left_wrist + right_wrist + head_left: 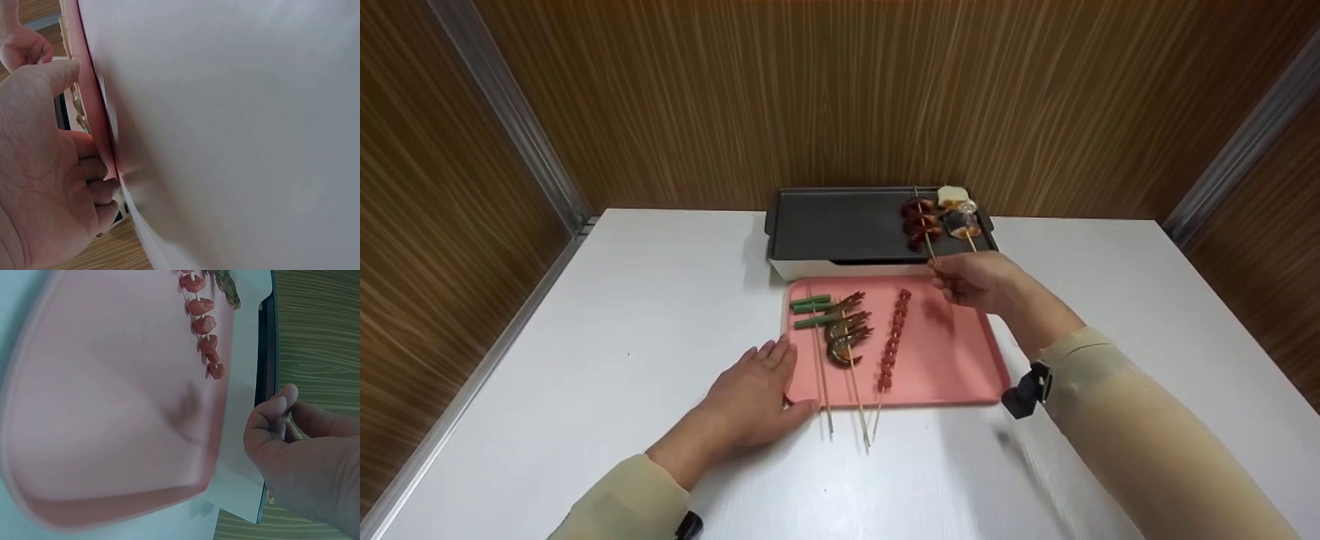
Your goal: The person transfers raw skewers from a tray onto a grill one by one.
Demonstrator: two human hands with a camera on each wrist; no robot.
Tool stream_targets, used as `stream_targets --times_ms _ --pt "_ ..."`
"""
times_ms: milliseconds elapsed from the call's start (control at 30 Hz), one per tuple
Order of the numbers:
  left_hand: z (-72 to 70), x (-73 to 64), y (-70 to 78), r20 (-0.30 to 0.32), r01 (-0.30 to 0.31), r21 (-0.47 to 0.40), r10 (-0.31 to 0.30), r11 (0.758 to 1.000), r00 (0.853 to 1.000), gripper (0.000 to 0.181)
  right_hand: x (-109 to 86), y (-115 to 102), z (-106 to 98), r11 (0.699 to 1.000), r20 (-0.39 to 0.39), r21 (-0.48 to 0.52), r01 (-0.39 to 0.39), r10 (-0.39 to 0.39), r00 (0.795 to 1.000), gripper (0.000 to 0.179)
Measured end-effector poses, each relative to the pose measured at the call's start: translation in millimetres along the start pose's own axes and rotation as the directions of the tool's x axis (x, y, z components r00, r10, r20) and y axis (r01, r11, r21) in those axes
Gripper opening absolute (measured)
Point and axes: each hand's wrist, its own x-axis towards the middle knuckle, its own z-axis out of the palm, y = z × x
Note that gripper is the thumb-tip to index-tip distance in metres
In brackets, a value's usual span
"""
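Note:
My right hand (971, 281) pinches the stick of a skewer of dark red, glossy pieces (921, 221) between thumb and fingers. Those pieces are at the right part of the dark griddle (840, 225). In the right wrist view the fingertips (288, 395) meet beside the griddle's front edge. My left hand (754, 394) lies at the front left corner of the pink tray (952, 367), thumb at the front edge and fingers along the side. The left wrist view has its fingers (98, 191) against the tray's side.
Close to the held skewer, another skewer with a browned piece (961, 223) and a white block (952, 195) lie on the griddle. The tray bears a green vegetable skewer (814, 321), a shrimp skewer (844, 330) and a red meat skewer (894, 337). Wood-grain walls (840, 90) enclose the white table (675, 285).

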Motion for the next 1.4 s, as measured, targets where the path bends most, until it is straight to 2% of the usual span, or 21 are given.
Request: stream_targets --times_ms 267,733,833,1067,1400 --pt "-0.3 1.9 -1.0 0.004 -0.005 -0.002 0.005 1.000 1.000 0.090 -2.5 4 -2 1.000 -0.038 0.018 -0.025 0.026 0.999 0.020" --pt "-0.7 3.9 -5.9 -0.003 0.002 -0.017 -0.002 1.000 1.000 0.089 -11.5 17 -2 0.998 0.020 -0.069 -0.013 0.015 1.000 0.020" --pt "-1.9 4.0 -6.3 0.003 0.002 -0.015 -0.002 1.000 1.000 0.089 -16.9 20 -3 0.995 0.033 -0.098 0.006 -0.003 0.999 0.021" --pt "-2.1 6.0 -7.4 0.006 0.003 -0.004 -0.003 1.000 1.000 0.089 -34.5 29 -6 0.994 0.071 -0.112 0.018 -0.010 0.997 0.041" --pt "-3.6 4.6 -9.1 -0.009 -0.006 0.002 0.006 1.000 1.000 0.089 -72.1 49 2 0.993 0.140 -0.107 0.041 -0.026 0.990 0.032"
